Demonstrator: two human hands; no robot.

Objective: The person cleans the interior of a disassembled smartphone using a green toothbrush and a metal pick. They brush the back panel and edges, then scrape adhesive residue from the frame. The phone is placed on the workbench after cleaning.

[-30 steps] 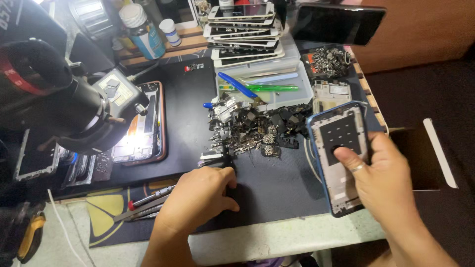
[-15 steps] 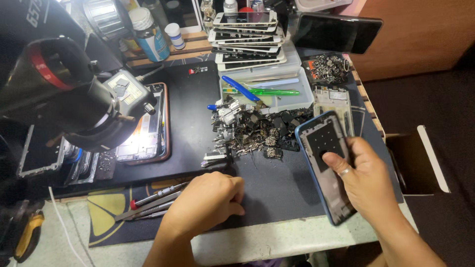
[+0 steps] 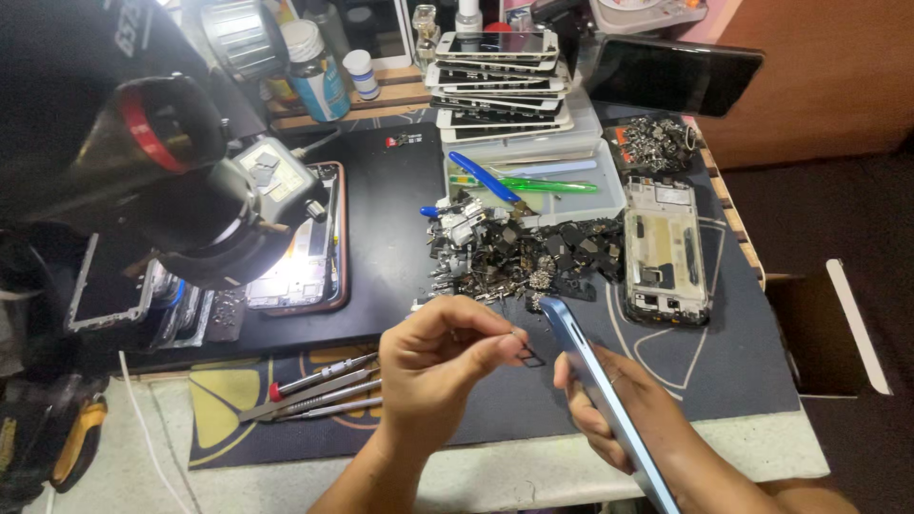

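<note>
- Pliers (image 3: 71, 443) with a yellow handle lie at the far left, off the mat's edge.
- A microscope (image 3: 181, 181) with a red ring hangs over an opened phone (image 3: 300, 252) lit from above; a bare frame (image 3: 109, 286) lies to its left.
- Bottles (image 3: 314, 71) stand on the wooden shelf at the back.
- Three screwdrivers (image 3: 319, 390) lie side by side on the mat (image 3: 724, 371), just left of the left hand.
- Left hand (image 3: 443, 366): thumb and forefinger pressed together, pinching a small dark tray (image 3: 526, 350) that juts out to the right past the fingertips. The other fingers are curled in.
- The tray sits between the two hands, just beside the upper edge of the blue phone (image 3: 600, 390); I cannot tell whether it touches the phone.
- Behind the hands a heap of small parts (image 3: 519, 252) covers the mat's middle.
- A clear box (image 3: 571, 181) behind the heap holds a blue tool (image 3: 486, 176) and a green tool (image 3: 547, 186); a stack of phones (image 3: 500, 81) stands behind it.
- Right hand (image 3: 628, 414): fingers wrapped round the blue phone from below, gripping it. The phone is held edge-on and tilted, its top corner pointing up and left toward the tray, its lower end running down to the frame's bottom.
- A stripped phone chassis (image 3: 665, 249) lies flat on the mat right of the heap, well apart from both hands.
- A dark phone (image 3: 681, 76) sits at the back, with a second small pile of parts (image 3: 657, 143) in front of it.
- An open cardboard box (image 3: 838, 328) sits off the mat's right edge.
</note>
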